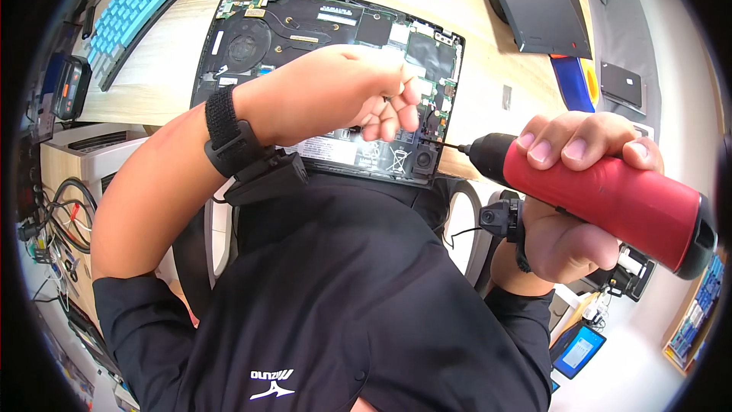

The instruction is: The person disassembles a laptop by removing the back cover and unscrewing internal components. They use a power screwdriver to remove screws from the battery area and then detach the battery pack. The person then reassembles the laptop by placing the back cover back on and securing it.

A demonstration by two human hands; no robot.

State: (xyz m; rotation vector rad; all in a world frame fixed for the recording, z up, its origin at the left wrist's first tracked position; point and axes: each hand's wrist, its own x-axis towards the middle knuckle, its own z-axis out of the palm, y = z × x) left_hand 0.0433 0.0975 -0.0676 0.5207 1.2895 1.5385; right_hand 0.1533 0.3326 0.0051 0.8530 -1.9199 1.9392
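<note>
An opened laptop base lies on the table with its circuit boards, fan and black battery exposed. My left hand hovers over its right half, fingers curled in toward the palm; whatever they may pinch is too small or hidden to make out. My right hand is wrapped round a red and black electric screwdriver, held tilted at the laptop's near right corner. Its thin dark bit points left over that corner, close to the small square speaker. Whether the tip touches anything is unclear.
A light blue keyboard stands at the far left, with a small black device beside it. A dark closed laptop sits at the far right near a blue and yellow holder. Cables hang at the left.
</note>
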